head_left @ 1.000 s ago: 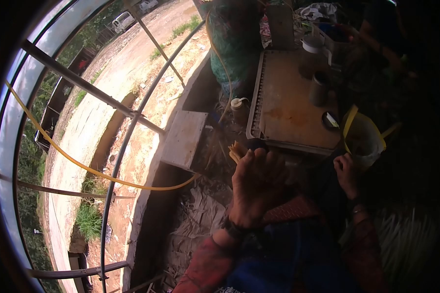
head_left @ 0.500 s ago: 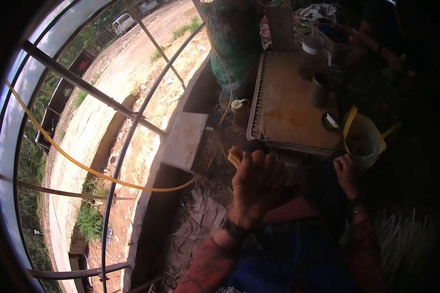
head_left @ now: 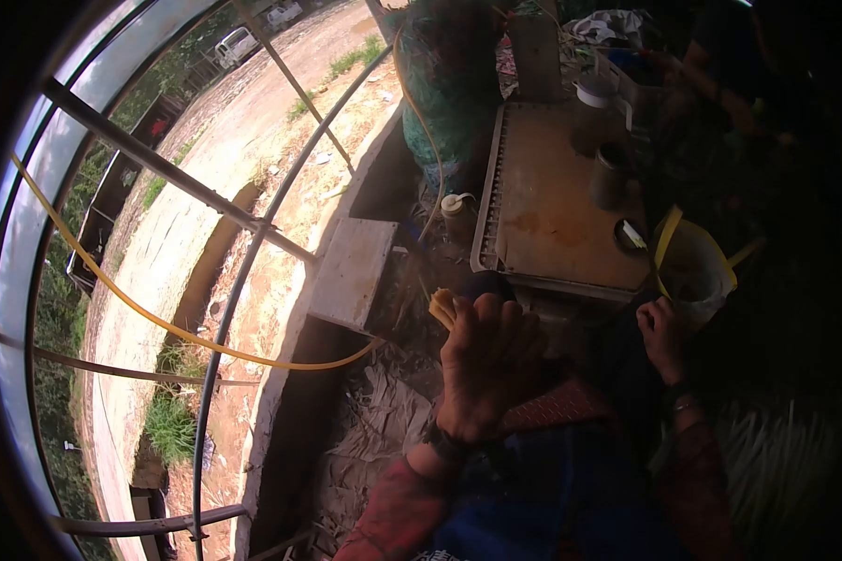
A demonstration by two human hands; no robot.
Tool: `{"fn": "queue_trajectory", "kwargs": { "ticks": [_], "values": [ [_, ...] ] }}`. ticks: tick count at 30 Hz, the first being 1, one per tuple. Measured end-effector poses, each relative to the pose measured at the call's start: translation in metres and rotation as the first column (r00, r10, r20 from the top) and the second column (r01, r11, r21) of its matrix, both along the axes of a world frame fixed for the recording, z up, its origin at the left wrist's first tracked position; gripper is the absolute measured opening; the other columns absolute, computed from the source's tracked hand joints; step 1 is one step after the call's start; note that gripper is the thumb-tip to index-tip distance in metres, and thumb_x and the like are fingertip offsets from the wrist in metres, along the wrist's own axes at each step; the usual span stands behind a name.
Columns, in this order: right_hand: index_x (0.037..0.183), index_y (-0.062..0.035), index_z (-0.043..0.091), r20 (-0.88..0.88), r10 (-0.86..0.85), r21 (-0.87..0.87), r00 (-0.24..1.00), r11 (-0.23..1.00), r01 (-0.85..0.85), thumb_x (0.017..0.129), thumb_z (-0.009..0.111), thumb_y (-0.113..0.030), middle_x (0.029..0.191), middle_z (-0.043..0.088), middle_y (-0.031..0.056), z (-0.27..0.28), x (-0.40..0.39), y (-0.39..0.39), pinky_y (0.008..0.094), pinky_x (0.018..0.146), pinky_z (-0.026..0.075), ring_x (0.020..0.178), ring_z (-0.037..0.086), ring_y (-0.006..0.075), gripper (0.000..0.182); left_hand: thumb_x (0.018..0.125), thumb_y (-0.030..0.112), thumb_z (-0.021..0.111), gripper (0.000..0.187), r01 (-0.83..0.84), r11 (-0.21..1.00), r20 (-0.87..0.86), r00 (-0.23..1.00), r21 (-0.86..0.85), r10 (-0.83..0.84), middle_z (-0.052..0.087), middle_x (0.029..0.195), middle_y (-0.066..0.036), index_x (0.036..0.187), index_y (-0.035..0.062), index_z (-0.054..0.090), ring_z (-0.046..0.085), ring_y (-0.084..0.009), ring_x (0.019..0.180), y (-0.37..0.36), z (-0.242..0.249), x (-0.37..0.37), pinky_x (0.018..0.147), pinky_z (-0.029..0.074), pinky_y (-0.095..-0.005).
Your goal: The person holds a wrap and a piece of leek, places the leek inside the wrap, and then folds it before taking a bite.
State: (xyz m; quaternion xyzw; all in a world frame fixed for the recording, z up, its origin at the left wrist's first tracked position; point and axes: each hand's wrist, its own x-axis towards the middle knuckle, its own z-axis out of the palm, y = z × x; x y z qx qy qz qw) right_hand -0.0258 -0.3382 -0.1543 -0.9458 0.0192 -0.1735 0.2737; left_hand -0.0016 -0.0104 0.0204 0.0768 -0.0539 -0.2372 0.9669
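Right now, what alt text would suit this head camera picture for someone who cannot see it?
A person's left hand holds pale yellow strips over a lap in dim shade, while the right hand rests near a bucket with a yellow handle. Ahead stands a stained metal tray table; to the left, metal railings overlook a sunlit dirt road.

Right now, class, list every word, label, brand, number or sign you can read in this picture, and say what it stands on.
None can be read.
White marks on the blue cloth at the bottom edge: cut off and too small to read.
White-capped bottle beside the metal tray: no legible label.
Cups on the tray: too dark to tell.
Left hand grips pale sticks: no writing on them.
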Motion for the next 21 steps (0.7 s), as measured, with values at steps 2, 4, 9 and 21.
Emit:
{"fn": "queue_trajectory", "kwargs": {
  "ticks": [2,4,9,21],
  "values": [
    [0.088,-0.0057,0.060,-0.001,-0.004,0.000,1.000,1.000,0.004,0.091,0.062,-0.014,0.089,0.054,0.0131,0.001,0.000,0.001,0.0440,0.075,0.047,0.087,0.058,0.0348,0.008,0.103,0.046,0.046,0.043,-0.002,1.000,0.004,1.000,0.009,0.002,0.031,0.068,0.002,0.073,0.0164,0.039,0.030,-0.0133,0.064,-0.001,0.004,-0.001,0.061,0.029,-0.0311],
    [0.088,-0.0056,0.060,0.001,0.001,-0.003,1.000,1.000,-0.001,0.090,0.062,-0.013,0.089,0.054,0.0131,0.002,0.000,0.001,0.0440,0.075,0.047,0.088,0.058,0.0348,0.008,0.103,0.045,0.046,0.042,0.000,1.000,-0.001,1.000,0.009,0.000,0.031,0.069,0.002,0.073,0.0165,0.039,0.030,-0.0134,0.065,0.000,0.003,-0.001,0.061,0.029,-0.0311],
    [0.088,-0.0054,0.060,-0.008,0.002,0.018,1.000,1.000,-0.001,0.090,0.062,-0.012,0.090,0.054,0.0133,0.002,0.001,0.000,0.0442,0.075,0.047,0.088,0.058,0.0350,0.007,0.103,0.045,0.046,0.041,0.010,1.000,0.010,1.000,-0.023,-0.010,0.032,0.069,0.002,0.075,0.0166,0.040,0.030,-0.0134,0.065,0.000,-0.001,0.000,0.061,0.029,-0.0312],
    [0.088,-0.0059,0.061,0.011,-0.003,-0.023,1.000,1.000,0.003,0.090,0.063,-0.014,0.090,0.055,0.0134,0.009,-0.001,0.003,0.0447,0.073,0.048,0.087,0.060,0.0361,0.008,0.105,0.040,0.039,0.036,0.130,0.990,0.008,0.992,-0.055,-0.129,0.040,0.078,-0.001,0.077,0.0180,0.042,0.039,-0.0192,0.078,0.001,0.010,-0.007,0.073,0.036,-0.0368]
  ]
}}
